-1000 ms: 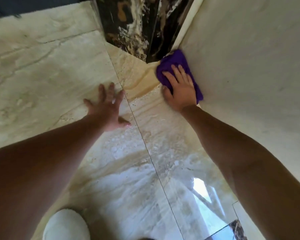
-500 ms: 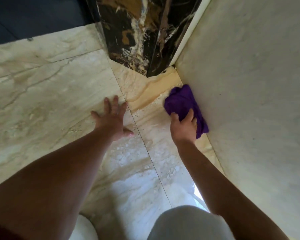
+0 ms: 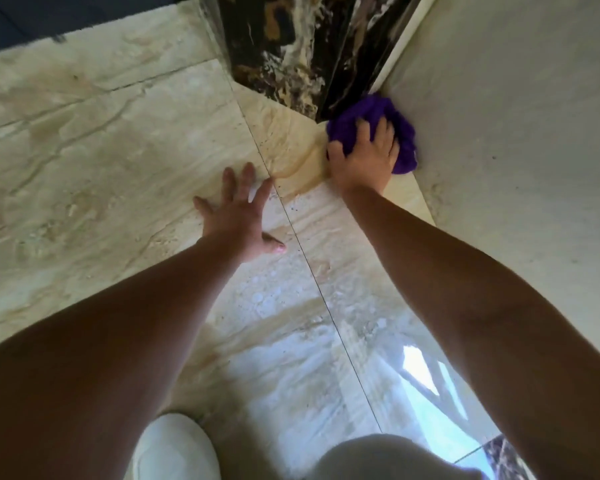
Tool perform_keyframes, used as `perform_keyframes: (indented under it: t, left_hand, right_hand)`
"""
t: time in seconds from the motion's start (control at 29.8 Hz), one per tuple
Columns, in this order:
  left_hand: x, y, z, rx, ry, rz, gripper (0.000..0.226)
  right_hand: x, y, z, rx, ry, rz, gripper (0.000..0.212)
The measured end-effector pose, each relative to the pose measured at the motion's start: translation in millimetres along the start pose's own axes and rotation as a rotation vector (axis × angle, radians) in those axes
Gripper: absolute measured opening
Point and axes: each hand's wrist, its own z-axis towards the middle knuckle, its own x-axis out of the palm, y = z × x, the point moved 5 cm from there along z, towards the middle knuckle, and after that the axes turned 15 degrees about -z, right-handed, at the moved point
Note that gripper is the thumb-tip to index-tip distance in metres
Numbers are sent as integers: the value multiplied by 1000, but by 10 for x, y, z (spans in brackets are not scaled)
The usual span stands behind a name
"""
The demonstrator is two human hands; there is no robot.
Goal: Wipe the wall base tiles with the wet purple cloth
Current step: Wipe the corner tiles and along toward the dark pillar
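Note:
The purple cloth (image 3: 404, 133) is bunched in the corner where the pale wall (image 3: 520, 140) meets the dark marble column (image 3: 291, 46) and the floor. My right hand (image 3: 364, 157) presses on it, fingers spread over the cloth and curled into it. The cloth touches the base of the wall and the foot of the column. My left hand (image 3: 239, 213) lies flat on the beige floor tile (image 3: 101, 168), fingers apart, holding nothing. Part of the cloth is hidden under my right hand.
Glossy beige marble floor tiles with dark grout lines run toward me, showing a bright window reflection (image 3: 423, 375). A white shoe (image 3: 174, 448) and my light-clothed knee (image 3: 388, 459) are at the bottom. A dark surface (image 3: 49, 19) borders the far left.
My right hand has pushed the purple cloth along the wall base away from me, back into the corner at the column. My left hand stays planted on the floor.

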Motion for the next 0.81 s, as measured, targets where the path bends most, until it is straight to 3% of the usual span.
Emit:
perform_keyframes:
  t: [0.17, 0.24, 0.37, 0.57, 0.71, 0.81]
  left_hand:
    - [3, 82, -21, 86, -53, 68, 121]
    - [-124, 112, -20, 103, -80, 88, 115]
    - [-353, 489, -31, -103, -124, -25, 125]
    - [-415, 758, 19, -101, -106, -19, 127]
    - [-274, 795, -69, -153, -66, 1, 130]
    - [-368, 750, -33, -176, -56, 4, 131]
  right_hand:
    - [-157, -355, -34, -511, 141, -40, 77]
    - [-252, -354, -81, -618, 199, -125, 80]
    - [-201, -536, -145, -472, 118, -201, 73]
    - [-77, 242, -145, -95, 16, -102, 64]
    - [141, 771, -691, -268, 110, -199, 64]
    - [-18, 1194, -458, -154, 191, -202, 65]
